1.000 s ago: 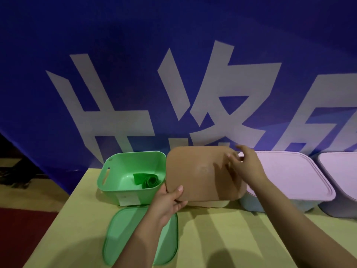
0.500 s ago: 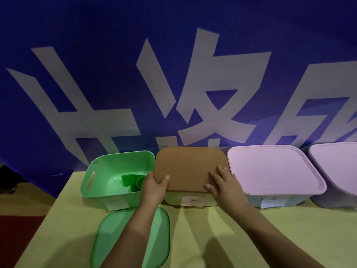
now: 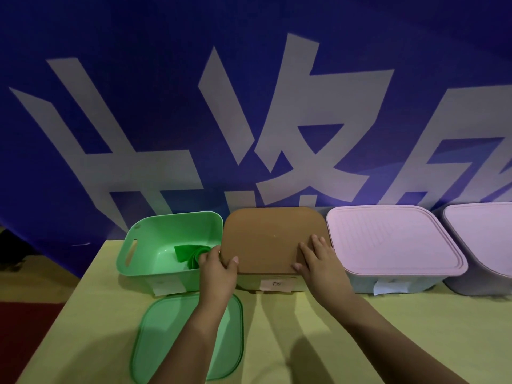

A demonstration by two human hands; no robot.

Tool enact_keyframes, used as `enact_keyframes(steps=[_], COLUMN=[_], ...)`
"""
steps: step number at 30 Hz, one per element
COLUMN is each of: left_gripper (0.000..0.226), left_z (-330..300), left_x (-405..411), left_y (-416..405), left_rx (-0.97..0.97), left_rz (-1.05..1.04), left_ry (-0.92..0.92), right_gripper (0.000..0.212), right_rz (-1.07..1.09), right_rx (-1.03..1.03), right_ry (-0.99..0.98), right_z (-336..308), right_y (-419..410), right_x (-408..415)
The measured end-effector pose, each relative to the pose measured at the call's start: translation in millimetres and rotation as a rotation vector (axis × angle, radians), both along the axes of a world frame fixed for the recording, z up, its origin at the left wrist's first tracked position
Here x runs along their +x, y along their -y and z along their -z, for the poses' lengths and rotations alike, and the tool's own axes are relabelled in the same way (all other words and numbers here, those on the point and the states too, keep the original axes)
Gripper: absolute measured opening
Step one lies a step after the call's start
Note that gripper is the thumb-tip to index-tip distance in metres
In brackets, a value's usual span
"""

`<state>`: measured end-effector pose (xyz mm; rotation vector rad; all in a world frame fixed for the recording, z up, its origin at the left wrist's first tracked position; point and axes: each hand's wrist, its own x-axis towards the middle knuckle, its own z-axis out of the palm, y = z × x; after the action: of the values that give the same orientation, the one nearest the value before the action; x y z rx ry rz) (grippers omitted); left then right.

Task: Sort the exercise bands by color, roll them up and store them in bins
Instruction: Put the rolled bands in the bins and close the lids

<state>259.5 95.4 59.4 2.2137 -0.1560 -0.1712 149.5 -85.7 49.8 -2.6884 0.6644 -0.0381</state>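
**Both hands on the brown lid of the second bin**

The left hand (image 3: 219, 268) is gripping the near left corner of the flat brown plastic lid (image 3: 273, 238): the thumb is lying on top of the lid and the other fingers are curling around its left edge. The right hand (image 3: 318, 259) is lying flat on the near right part of the same lid, with its fingers (image 3: 314, 243) straight and spread, pressing on the surface and holding nothing. The brown lid is sitting on a pale bin (image 3: 277, 284), which is carrying a small paper label on its front wall.

Just beside it on the left, the open light green plastic bin (image 3: 138, 261) is standing on the yellow worktop (image 3: 277, 342). A rolled dark green exercise band (image 3: 191, 254) is lying inside this bin, near its right wall, partly hidden behind the left hand. The matching green plastic lid (image 3: 166, 342) is lying flat on the worktop in front of the green bin, under the left forearm.

To the right of the brown lid, a pink lidded bin (image 3: 388, 245) is standing close beside it, and one more pink lidded bin (image 3: 484, 239) is showing at the right edge. A blue banner with large white characters (image 3: 249, 106) is hanging behind the row of bins.
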Motion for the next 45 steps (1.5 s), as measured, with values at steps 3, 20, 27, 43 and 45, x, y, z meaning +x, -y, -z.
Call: enact_keyframes(steps=[3, 20, 27, 43, 45], left_gripper=[0.048, 0.050, 0.044, 0.042, 0.048], left_z=[5.5, -10.7, 27.0, 59.2, 52.6], left_x=[-0.2, -9.2, -22.3, -44.2, -46.2], left_y=[-0.3, -34.3, -146.6, -237.8, -248.9], left_rx=[0.002, 0.112, 0.081, -0.423, -0.397], left_rz=[0.085, 0.187, -0.235, -0.362, -0.283], left_ry=[0.039, 0.105, -0.010, -0.530, -0.458], right_gripper=[0.055, 0.032, 0.023, 0.062, 0.059], right_rz=[-0.017, 0.013, -0.149, 0.078, 0.115], right_rx=[-0.050, -0.015, 0.216, 0.691, 0.699], right_ry=[-0.040, 0.063, 0.339, -0.093, -0.014], right_z=[-2.6, -38.9, -13.2, 44.4, 34.9], right_y=[-0.9, -6.3, -112.4, -189.0, -186.5], right_x=[4.1, 8.4, -24.6, -32.8, -37.0])
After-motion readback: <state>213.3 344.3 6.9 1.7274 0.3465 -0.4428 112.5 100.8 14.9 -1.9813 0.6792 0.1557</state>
